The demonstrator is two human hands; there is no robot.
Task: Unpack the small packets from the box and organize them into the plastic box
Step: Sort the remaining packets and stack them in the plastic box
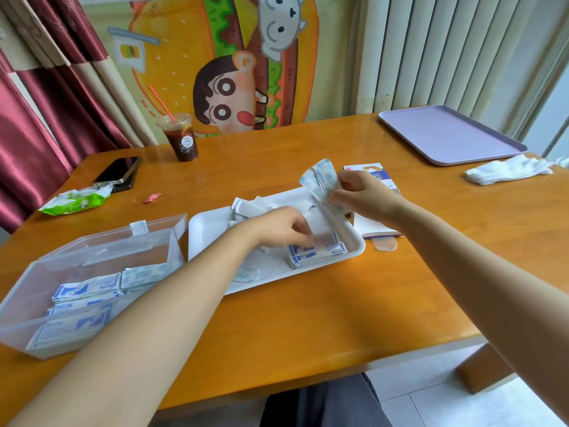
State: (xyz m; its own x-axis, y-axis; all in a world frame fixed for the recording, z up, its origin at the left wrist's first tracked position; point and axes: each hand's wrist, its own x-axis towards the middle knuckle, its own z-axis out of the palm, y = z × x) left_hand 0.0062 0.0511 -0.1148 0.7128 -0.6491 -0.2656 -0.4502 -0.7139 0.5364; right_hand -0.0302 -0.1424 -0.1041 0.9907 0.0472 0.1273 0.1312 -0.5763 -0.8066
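One each: white tray (209,232), purple tray (446,134), plastic box (27,282); packets (89,288) seemingly dozens.

An orange-brown wooden table (308,318) fills the view. Behind it at 12 o'clock hangs a cartoon burger wall cloth (191,41); maroon curtains (37,134) at 10 o'clock, daylit pale vertical slats (446,50) at 2 o'clock, light floor tiles (431,405) at 5 o'clock.

The right hand (363,195) pinches a fan of small white-and-blue packets (320,180), which stands up from the fingertips and leans left. Just behind and under that grip lies the white-and-purple cardboard box (374,174), flat, with a flap open at its near end. A neat stack of packets (317,252) sits under the curled fingertips of the left hand (277,226), blue print up. Well left of both grips, the clear plastic box (27,291) stands open with its lid tipped back, and more packets (89,289) lie inside in overlapping rows.
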